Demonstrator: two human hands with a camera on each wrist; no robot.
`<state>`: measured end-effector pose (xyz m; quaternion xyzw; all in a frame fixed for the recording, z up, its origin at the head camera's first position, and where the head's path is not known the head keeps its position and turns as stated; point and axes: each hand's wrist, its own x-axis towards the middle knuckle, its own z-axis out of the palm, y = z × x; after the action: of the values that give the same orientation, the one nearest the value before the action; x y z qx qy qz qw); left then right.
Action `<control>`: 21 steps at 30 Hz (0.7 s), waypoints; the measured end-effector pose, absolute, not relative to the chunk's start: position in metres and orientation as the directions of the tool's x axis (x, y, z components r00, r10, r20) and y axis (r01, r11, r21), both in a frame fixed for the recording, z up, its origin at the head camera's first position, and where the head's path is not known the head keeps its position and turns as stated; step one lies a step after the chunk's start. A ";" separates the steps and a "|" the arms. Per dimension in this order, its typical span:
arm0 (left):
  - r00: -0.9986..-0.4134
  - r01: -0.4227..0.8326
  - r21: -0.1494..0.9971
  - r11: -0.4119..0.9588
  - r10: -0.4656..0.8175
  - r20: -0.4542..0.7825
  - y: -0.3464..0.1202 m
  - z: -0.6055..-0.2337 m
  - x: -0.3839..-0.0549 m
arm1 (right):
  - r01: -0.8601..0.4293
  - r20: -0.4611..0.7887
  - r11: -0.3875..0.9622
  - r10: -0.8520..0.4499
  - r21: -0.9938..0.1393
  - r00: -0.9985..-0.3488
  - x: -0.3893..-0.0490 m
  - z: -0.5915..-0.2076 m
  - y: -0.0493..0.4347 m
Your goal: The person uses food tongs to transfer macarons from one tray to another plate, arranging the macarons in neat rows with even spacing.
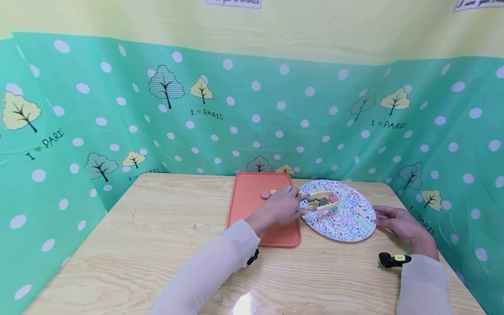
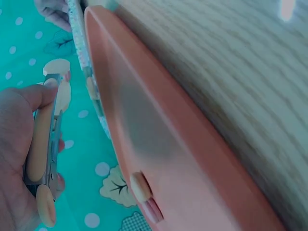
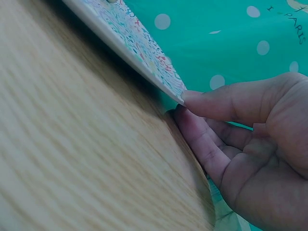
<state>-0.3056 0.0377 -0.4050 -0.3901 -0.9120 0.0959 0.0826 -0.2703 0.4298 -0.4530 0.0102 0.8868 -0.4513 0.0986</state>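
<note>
My left hand [image 1: 281,205] grips a pair of tongs [image 2: 41,144] with wooden faces and metal edges. Their tips reach over a round, multicoloured plate [image 1: 354,223], with a pink macaron [image 1: 334,198] between them. Below the tongs, several macarons [image 1: 323,203], green and yellowish, sit on the plate. At the plate's right side my right hand [image 1: 401,223] pinches the rim, thumb on top and fingers underneath in the right wrist view. A coral tray [image 1: 248,192] lies left of the plate, holding a beige macaron [image 2: 140,186] and a pink macaron [image 2: 152,210] side by side.
The wooden table [image 1: 157,245] carries the tray and plate near its back edge. Behind it hangs a green dotted curtain [image 1: 267,118] with printed trees. A black device [image 1: 393,260] is by the right wrist.
</note>
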 end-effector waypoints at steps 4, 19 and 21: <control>-0.682 0.699 -0.244 0.673 0.729 0.058 0.044 -0.405 -0.304 | 0.124 -0.194 0.568 -0.064 -0.814 -0.979 -0.270 -0.454 0.430; -0.692 0.677 -0.285 0.678 0.719 0.067 0.049 -0.415 -0.307 | 0.132 -0.199 0.596 -0.048 -0.792 -0.979 -0.274 -0.457 0.434; -0.695 0.674 -0.285 0.681 0.716 0.067 0.049 -0.415 -0.308 | 0.135 -0.202 0.596 -0.047 -0.791 -0.978 -0.274 -0.457 0.435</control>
<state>-0.3077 0.0493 -0.4154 -0.3809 -0.9127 0.1200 0.0869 -0.2737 0.4347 -0.4574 0.0247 0.8876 -0.4487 0.1011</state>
